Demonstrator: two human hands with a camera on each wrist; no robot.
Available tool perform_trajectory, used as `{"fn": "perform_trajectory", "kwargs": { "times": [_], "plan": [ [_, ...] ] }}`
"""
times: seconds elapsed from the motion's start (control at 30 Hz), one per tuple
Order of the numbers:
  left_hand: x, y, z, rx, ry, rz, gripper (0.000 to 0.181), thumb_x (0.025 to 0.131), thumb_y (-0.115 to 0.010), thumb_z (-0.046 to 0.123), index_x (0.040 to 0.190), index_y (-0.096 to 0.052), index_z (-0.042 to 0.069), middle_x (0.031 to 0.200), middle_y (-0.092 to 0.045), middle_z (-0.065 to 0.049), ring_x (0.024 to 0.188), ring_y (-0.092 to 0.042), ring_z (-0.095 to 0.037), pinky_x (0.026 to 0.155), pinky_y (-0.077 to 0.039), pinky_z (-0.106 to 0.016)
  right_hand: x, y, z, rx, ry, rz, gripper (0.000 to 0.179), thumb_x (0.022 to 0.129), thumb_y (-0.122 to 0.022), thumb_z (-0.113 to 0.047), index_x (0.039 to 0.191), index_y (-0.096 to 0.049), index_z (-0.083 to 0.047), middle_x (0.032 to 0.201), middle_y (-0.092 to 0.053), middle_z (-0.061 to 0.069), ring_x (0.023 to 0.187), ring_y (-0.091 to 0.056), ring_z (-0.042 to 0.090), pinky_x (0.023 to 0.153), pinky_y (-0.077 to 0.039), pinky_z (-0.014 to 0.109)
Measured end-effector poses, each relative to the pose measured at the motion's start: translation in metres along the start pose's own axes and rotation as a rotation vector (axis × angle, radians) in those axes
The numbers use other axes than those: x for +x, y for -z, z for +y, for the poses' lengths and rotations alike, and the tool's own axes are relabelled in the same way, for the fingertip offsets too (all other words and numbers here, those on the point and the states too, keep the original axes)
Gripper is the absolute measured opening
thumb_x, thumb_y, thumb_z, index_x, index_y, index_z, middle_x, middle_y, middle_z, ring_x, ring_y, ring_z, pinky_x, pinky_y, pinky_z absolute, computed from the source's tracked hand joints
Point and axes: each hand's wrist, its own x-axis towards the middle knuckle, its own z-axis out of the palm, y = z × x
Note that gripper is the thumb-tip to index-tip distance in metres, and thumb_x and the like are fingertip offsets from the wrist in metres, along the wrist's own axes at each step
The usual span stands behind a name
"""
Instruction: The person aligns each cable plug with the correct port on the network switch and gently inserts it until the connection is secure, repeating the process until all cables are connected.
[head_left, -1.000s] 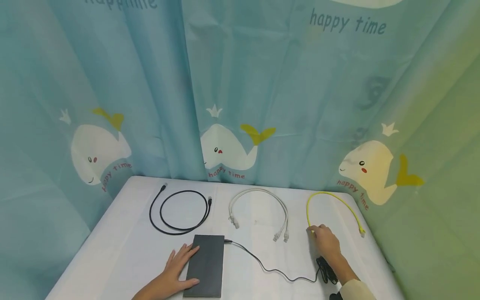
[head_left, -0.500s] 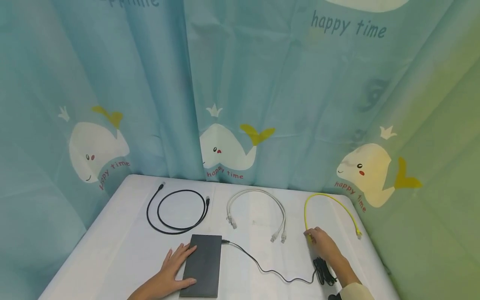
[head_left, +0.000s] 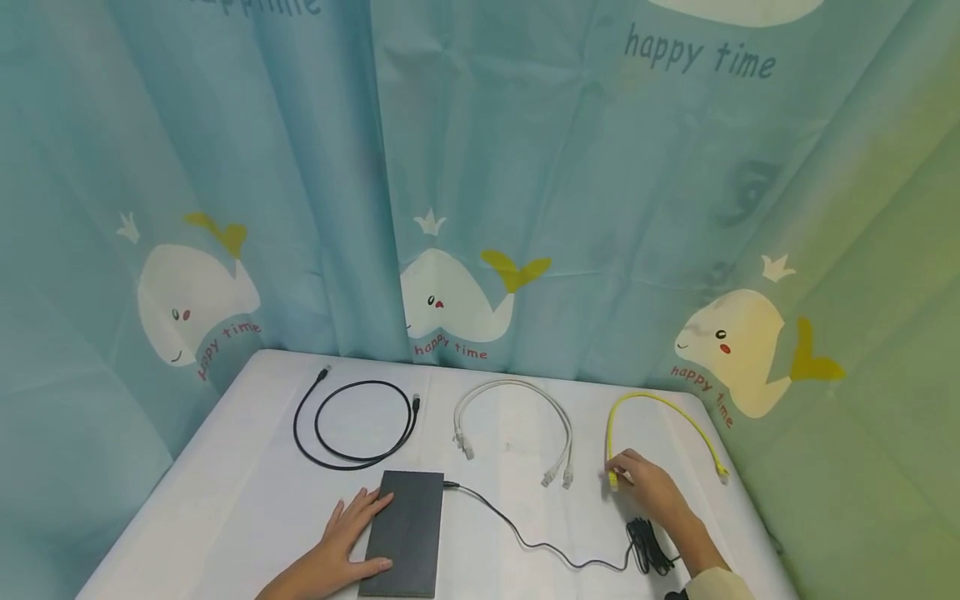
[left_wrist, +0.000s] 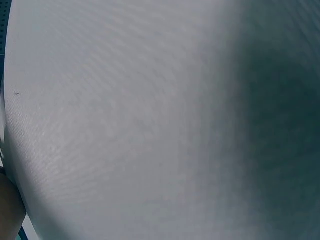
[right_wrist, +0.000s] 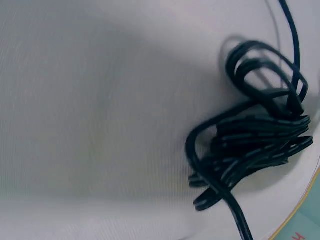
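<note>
My left hand (head_left: 341, 546) lies with its fingers spread on the left side of a flat dark-grey box (head_left: 408, 533), thumb and fingertips on its top. A thin black power cord (head_left: 555, 546) runs from the box's upper right corner to a tied black bundle (head_left: 648, 546). At the right my right hand (head_left: 648, 483) pinches a yellow network cable (head_left: 656, 397) close to one plug, which shows under the fingers. The cable arches away toward the back, its other plug lying at the right. In the right wrist view the cord bundle (right_wrist: 255, 140) shows, but no fingers.
A coiled black network cable (head_left: 360, 460) lies at the back left of the white-covered table (head_left: 225, 500). Grey network cables (head_left: 517, 383) curve at the back middle. A blue-green curtain (head_left: 480, 167) hangs behind the table. The left wrist view shows mostly white cloth (left_wrist: 125, 125).
My right hand has drawn the yellow cable slightly toward me, and the near plug has come into sight below the fingers. The left hand stays on the box.
</note>
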Motion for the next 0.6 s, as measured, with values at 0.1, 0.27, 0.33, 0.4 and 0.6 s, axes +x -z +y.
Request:
{"fn": "perform_trajectory", "kwargs": {
  "times": [0.1, 0.27, 0.33, 0.4, 0.6],
  "plan": [
    [0.0006, 0.0001, -0.0003, 0.001, 0.004, -0.006, 0.08, 0.081, -0.073, 0.04, 0.145, -0.037, 0.007, 0.147, -0.025, -0.025, 0.135, -0.009, -0.051, 0.096, 0.006, -0.07, -0.0003, -0.0012, 0.0004, 0.113, 0.012, 0.082, 0.029, 0.074, -0.073, 0.01, 0.093, -0.067, -0.011, 0.1, -0.059, -0.002, 0.087, -0.062, 0.018, 0.073, -0.052, 0.029],
    [0.0009, 0.0005, -0.0006, -0.004, 0.014, -0.012, 0.08, 0.081, -0.072, 0.04, 0.145, -0.036, 0.008, 0.148, -0.025, -0.024, 0.135, -0.009, -0.05, 0.097, 0.007, -0.069, -0.0003, -0.0039, 0.0027, 0.241, 0.011, 0.257, 0.032, 0.074, -0.066, 0.018, 0.099, -0.065, -0.002, 0.119, -0.06, 0.014, 0.094, -0.064, 0.029, 0.073, -0.053, 0.033],
    [0.0009, 0.0005, -0.001, -0.001, 0.016, -0.012, 0.08, 0.081, -0.072, 0.04, 0.145, -0.036, 0.008, 0.148, -0.025, -0.024, 0.135, -0.009, -0.05, 0.097, 0.007, -0.069, -0.0008, -0.0057, 0.0035, 0.264, 0.007, 0.311, 0.033, 0.074, -0.066, 0.019, 0.1, -0.064, -0.001, 0.119, -0.06, 0.016, 0.095, -0.064, 0.031, 0.073, -0.053, 0.032],
    [0.0008, 0.0004, -0.0013, 0.001, 0.02, -0.009, 0.08, 0.081, -0.072, 0.041, 0.145, -0.037, 0.009, 0.148, -0.025, -0.024, 0.135, -0.009, -0.05, 0.097, 0.006, -0.069, -0.0017, -0.007, 0.0026, 0.313, -0.012, 0.342, 0.034, 0.074, -0.065, 0.02, 0.101, -0.064, 0.0, 0.118, -0.061, 0.017, 0.095, -0.064, 0.033, 0.074, -0.052, 0.028],
    [0.0002, -0.0005, -0.002, 0.004, 0.034, 0.0, 0.08, 0.08, -0.073, 0.042, 0.145, -0.038, 0.012, 0.148, -0.025, -0.023, 0.136, -0.007, -0.048, 0.099, 0.007, -0.066, -0.0003, -0.0072, -0.0042, 0.5, -0.167, 0.389, 0.019, 0.084, -0.063, 0.011, 0.099, -0.064, 0.0, 0.118, -0.062, 0.017, 0.097, -0.065, 0.026, 0.075, -0.046, 0.01]
  ]
}}
